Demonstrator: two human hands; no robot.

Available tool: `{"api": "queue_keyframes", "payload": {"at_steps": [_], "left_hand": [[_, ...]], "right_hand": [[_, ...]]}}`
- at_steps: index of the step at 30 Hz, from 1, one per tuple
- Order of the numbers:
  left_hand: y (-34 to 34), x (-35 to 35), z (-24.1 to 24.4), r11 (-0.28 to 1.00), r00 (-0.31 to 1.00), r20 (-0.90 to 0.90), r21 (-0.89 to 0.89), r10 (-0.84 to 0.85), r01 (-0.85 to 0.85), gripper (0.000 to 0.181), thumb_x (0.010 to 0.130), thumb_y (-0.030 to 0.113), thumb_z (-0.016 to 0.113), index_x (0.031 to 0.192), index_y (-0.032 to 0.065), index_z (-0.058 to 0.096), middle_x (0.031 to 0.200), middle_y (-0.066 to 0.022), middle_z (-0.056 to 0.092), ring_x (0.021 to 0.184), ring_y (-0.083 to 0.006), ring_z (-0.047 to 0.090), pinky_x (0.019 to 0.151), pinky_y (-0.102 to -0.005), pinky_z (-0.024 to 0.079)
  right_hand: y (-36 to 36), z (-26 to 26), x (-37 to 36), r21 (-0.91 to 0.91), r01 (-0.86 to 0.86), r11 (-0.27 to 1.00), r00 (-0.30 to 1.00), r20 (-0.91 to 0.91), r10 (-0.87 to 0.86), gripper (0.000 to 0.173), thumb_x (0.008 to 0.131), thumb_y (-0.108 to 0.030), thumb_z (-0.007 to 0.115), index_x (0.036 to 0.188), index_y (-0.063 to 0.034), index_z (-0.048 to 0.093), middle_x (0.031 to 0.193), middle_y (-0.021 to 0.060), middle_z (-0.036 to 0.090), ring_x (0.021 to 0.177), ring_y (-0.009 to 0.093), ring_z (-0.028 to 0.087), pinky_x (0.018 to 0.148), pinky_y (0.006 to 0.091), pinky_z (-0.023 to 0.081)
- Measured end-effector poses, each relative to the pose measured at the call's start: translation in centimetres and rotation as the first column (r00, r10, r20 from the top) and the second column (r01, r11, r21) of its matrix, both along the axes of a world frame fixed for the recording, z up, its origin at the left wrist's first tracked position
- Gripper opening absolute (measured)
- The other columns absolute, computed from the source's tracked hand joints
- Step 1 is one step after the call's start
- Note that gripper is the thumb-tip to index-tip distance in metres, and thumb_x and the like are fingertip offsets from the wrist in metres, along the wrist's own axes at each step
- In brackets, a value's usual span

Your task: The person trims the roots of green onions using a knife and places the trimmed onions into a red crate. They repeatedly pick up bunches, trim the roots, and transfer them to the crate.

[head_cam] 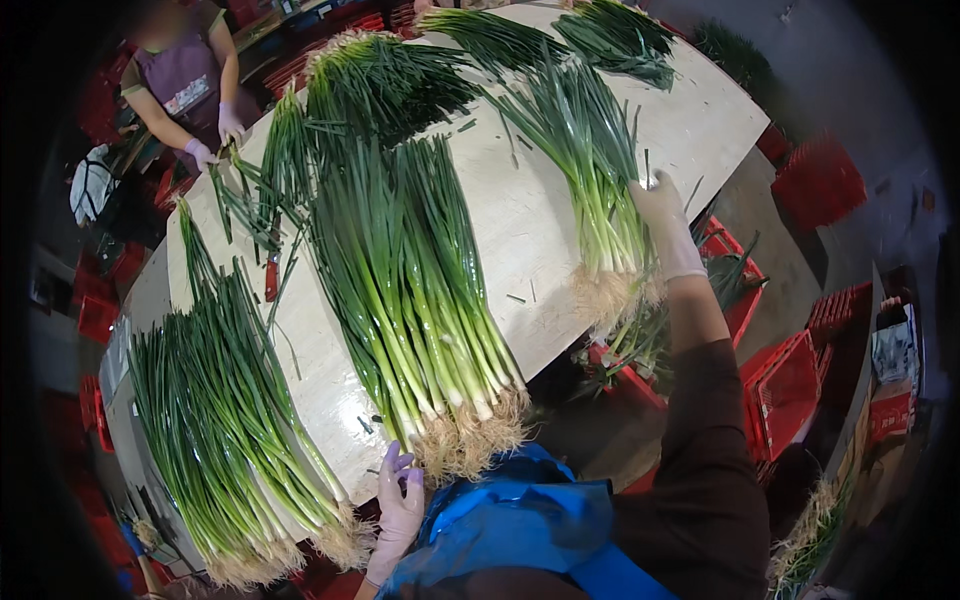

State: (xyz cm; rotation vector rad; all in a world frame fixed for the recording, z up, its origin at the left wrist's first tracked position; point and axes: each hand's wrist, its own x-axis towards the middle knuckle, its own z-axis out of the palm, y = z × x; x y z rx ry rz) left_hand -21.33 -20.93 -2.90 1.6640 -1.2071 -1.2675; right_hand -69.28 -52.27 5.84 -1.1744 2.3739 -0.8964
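A central row of green onions [420, 300] lies on the pale table, its roots at the near edge. Beside those roots is my gloved left hand [397, 495], fingers apart and holding nothing. My gloved right hand [667, 225] is at the right side of another green onion bunch [600, 195], against its stems. Its fingers are partly hidden, and a thin dark strip stands up by them; whether it grips anything cannot be told. More green onions [225, 420] lie to the left, roots toward me.
A red-handled knife [271, 277] lies on the table [517, 225]. Across it, a gloved co-worker [184, 82] handles green leaves. Heaped green onions [382, 75] occupy the far side. Red crates [784, 397] stand at right; one by the table holds leafy scraps [645, 345].
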Motion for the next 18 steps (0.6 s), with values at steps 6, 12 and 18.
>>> {"api": "queue_keyframes", "payload": {"at_steps": [6,12,18], "left_hand": [[0.7,-0.9,-0.5,0.998,0.998,0.025,0.029,0.049,-0.05,0.052,0.092,0.006,0.051,0.139,-0.0007,0.032,0.114,-0.0166,0.054,0.099,-0.0199,0.053,0.09,-0.0305,0.043],[-0.6,-2.6,-0.3,0.999,1.0,0.028,0.052,0.012,-0.013,0.053,0.091,0.005,0.053,0.14,0.0001,0.033,0.111,-0.0133,0.052,0.1,-0.018,0.052,0.089,-0.0289,0.043],[-1.6,-3.4,-1.1,0.999,0.999,0.031,0.048,-0.02,0.018,0.054,0.09,0.005,0.056,0.14,0.0021,0.035,0.11,-0.0112,0.052,0.095,-0.0155,0.051,0.084,-0.0276,0.046]], "right_hand": [[6.9,-7.6,-3.7,0.372,0.134,0.918,0.988,0.026,-0.154,0.075,0.081,-0.037,0.063,0.125,0.019,0.038,0.123,0.0338,0.052,0.113,0.041,0.055,0.096,0.0395,0.045],[6.2,-11.9,-4.3,0.17,0.163,0.972,0.972,-0.196,-0.129,0.062,0.074,-0.042,0.066,0.109,0.0092,0.057,0.1,0.0291,0.063,0.093,0.041,0.063,0.083,0.0416,0.048],[5.9,-11.9,-6.3,0.227,0.141,0.964,0.986,-0.123,-0.115,0.041,0.077,-0.031,0.06,0.097,0.0052,0.063,0.097,0.0271,0.064,0.097,0.04,0.061,0.083,0.0419,0.048]]}}
